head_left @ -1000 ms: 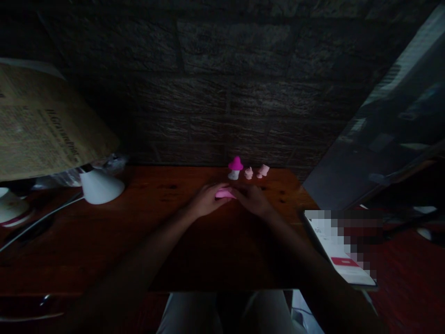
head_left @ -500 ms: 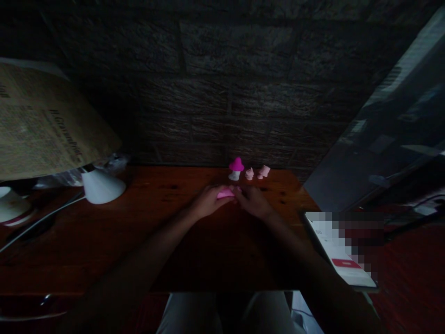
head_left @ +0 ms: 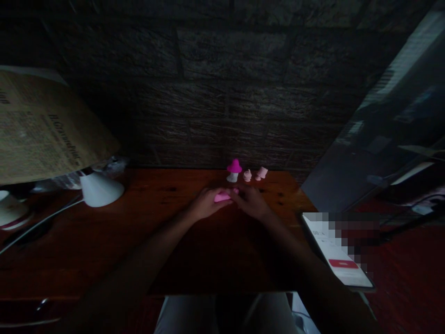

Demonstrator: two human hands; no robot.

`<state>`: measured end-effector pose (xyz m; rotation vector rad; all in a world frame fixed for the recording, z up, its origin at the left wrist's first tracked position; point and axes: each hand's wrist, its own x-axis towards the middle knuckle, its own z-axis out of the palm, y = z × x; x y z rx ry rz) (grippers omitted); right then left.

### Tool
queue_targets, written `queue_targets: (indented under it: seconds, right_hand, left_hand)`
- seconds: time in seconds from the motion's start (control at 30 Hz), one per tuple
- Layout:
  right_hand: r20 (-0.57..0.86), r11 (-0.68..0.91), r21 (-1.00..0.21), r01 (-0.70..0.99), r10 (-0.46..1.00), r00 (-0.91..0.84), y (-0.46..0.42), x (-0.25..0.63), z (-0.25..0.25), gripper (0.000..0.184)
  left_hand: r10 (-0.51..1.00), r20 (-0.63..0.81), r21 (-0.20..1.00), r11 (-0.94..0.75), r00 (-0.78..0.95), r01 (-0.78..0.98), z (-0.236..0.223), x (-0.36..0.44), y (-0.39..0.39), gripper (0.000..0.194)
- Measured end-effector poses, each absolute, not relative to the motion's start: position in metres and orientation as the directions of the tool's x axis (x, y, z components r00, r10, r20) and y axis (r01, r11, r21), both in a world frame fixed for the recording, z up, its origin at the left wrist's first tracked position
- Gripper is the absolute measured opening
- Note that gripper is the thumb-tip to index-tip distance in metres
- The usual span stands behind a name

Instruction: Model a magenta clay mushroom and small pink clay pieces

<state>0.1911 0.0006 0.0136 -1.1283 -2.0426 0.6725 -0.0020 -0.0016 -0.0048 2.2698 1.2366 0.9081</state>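
A small pink piece (head_left: 223, 196) lies low over the dark wooden table (head_left: 167, 241), pinched between both my hands. My left hand (head_left: 205, 204) holds its left end with curled fingers. My right hand (head_left: 251, 202) closes on its right end. Just behind them stand a small mushroom figure (head_left: 234, 170) with a bright pink cap and white stem, and two pale pink little figures (head_left: 247, 175) (head_left: 262, 173) to its right. The scene is very dim.
A white lamp shade (head_left: 100, 189) on a bent arm rests at the left, under a newspaper-print sheet (head_left: 41, 134). A phone (head_left: 339, 255) with a lit screen lies at the right table edge. A dark stone wall (head_left: 222, 102) stands behind.
Both hands have stayed together on the pink piece, only shifting their fingers slightly. The view has tilted a little.
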Motion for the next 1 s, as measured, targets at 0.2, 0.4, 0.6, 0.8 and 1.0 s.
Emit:
queue_targets:
  seconds: [0.2, 0.4, 0.6, 0.8, 1.0]
  right_hand:
    - [0.324, 0.488, -0.684, 0.542, 0.869, -0.374, 0.0018, 0.1931, 0.0137, 0.03]
    - [0.327, 0.481, -0.701, 0.526, 0.873, -0.361, 0.0002, 0.1918, 0.0138, 0.031]
    - [0.304, 0.448, -0.769, 0.456, 0.884, -0.357, 0.0019, 0.1923, 0.0124, 0.031]
    - [0.309, 0.46, -0.734, 0.501, 0.882, -0.357, 0.0034, 0.1931, 0.0115, 0.032]
    - [0.304, 0.443, -0.769, 0.461, 0.887, -0.346, 0.0044, 0.1916, 0.0059, 0.033]
  left_hand:
    - [0.827, 0.388, 0.605, -0.562, 0.408, 0.564, -0.0052, -0.0011, -0.0018, 0.03]
    - [0.821, 0.406, 0.623, -0.569, 0.401, 0.536, -0.0035, -0.0006, -0.0022, 0.024]
    - [0.823, 0.445, 0.608, -0.567, 0.354, 0.556, -0.0047, -0.001, -0.0003, 0.029]
    - [0.822, 0.438, 0.611, -0.57, 0.365, 0.549, -0.0092, -0.001, 0.0009, 0.028]
    - [0.82, 0.437, 0.614, -0.573, 0.371, 0.543, -0.0078, -0.0007, 0.0011, 0.029]
